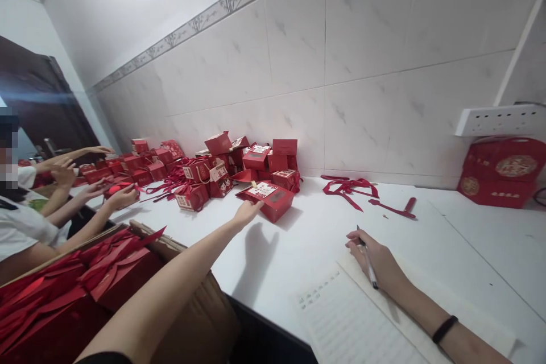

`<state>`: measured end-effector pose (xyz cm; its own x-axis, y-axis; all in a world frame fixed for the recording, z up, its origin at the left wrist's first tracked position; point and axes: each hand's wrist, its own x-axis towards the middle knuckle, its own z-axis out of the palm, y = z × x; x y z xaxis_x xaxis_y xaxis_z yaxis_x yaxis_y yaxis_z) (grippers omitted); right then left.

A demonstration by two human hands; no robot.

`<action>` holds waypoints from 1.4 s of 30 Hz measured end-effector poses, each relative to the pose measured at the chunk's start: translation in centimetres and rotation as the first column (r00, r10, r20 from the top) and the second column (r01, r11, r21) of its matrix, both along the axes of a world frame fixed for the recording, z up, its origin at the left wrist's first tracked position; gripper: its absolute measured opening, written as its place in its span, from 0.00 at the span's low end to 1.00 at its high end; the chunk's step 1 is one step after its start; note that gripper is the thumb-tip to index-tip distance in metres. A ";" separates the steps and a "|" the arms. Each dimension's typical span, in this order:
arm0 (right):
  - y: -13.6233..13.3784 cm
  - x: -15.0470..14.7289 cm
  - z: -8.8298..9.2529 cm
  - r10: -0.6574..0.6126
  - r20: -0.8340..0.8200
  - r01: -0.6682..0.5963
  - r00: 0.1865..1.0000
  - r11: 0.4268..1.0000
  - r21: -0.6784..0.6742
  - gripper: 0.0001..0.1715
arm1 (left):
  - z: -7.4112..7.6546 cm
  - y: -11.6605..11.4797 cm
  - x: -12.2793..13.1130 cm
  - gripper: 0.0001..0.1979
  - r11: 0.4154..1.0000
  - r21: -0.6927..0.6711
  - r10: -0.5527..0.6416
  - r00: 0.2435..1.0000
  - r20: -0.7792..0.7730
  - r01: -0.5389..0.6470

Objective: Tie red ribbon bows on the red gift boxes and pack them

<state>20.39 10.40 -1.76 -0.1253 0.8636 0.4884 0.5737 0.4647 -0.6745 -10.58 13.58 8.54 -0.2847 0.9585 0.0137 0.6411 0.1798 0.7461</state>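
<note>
My left hand [248, 212] reaches out over the white table and grips the near left edge of a red gift box [279, 203]. A white printed card [263, 189] shows on top of that box; my thumb lies close to it. My right hand [375, 253] holds a pen [369, 266] between its fingers, tip pointing away from me. Under and beside this hand lies an open notebook [354, 318] with a few handwritten marks at the top of its ruled page. A black band [445, 329] circles my right wrist.
Red gift boxes [198, 170] are piled along the tiled wall. A carton [200, 301] of red boxes stands at left. Red ribbons [352, 187], a red bag [501, 173] and a power strip [499, 119] are to the right. Other people's hands [123, 196] work at far left.
</note>
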 end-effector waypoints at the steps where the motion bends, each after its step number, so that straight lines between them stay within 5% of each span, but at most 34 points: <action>1: 0.1 0.1 0.0 0.018 0.022 -0.019 1.000 0.999 0.049 0.10 | -0.1 0.6 -0.3 0.14 0.997 -0.032 0.066 0.997 0.037 -0.065; 6: 0.0 0.9 0.0 0.244 0.184 -0.276 0.952 0.946 0.171 0.21 | -0.4 2.5 0.4 0.20 0.960 -0.157 0.261 0.939 0.222 -0.230; 10: 0.0 1.2 -0.1 0.229 0.327 -0.299 0.917 0.936 0.184 0.24 | -0.7 3.0 1.8 0.17 0.966 -0.141 0.250 0.910 0.331 -0.214; 15: 0.5 1.5 -0.4 0.169 0.392 -0.242 0.904 0.960 0.144 0.24 | 0.3 1.8 2.7 0.13 0.999 0.021 0.025 0.930 0.366 -0.036; 21: 1.0 2.1 -0.4 0.103 0.378 -0.168 0.920 0.975 0.143 0.29 | 2.6 -2.6 1.6 0.22 0.962 0.190 -0.236 0.946 0.223 0.195; 24: 1.3 2.3 -0.9 0.058 0.438 -0.136 0.897 0.980 0.149 0.34 | 2.0 -4.9 0.8 0.26 0.915 0.199 -0.376 0.919 0.117 0.349; 28: 1.7 2.3 -0.9 -0.134 0.450 0.059 0.883 0.983 0.177 0.36 | 0.2 -6.3 0.4 0.29 0.860 0.141 -0.501 0.864 0.048 0.491; 32: 1.2 0.3 2.6 -0.052 0.294 -0.034 0.954 0.960 0.279 0.18 | -0.4 -6.1 0.4 0.29 0.828 0.156 -0.559 0.818 0.139 0.539; 36: -0.2 -4.3 8.4 0.108 0.280 -0.195 0.954 0.933 0.303 0.13 | -0.1 -6.5 0.6 0.27 0.761 0.175 -0.648 0.746 0.156 0.625; 39: -1.1 -7.9 12.3 0.075 0.357 -0.151 0.931 0.970 0.190 0.11 | 0.1 -7.0 0.8 0.26 0.746 0.222 -0.639 0.769 -0.024 0.628; 42: -1.7 -10.8 14.6 0.150 0.396 -0.148 0.906 0.988 -0.036 0.20 | 0.0 -7.4 0.9 0.29 0.825 0.221 -0.461 0.846 -0.268 0.520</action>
<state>9.58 8.68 12.81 -0.4350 0.8221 0.3673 0.7187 0.5628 -0.4083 -9.70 6.21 8.57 0.2589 0.9177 0.3013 0.7245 -0.3908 0.5678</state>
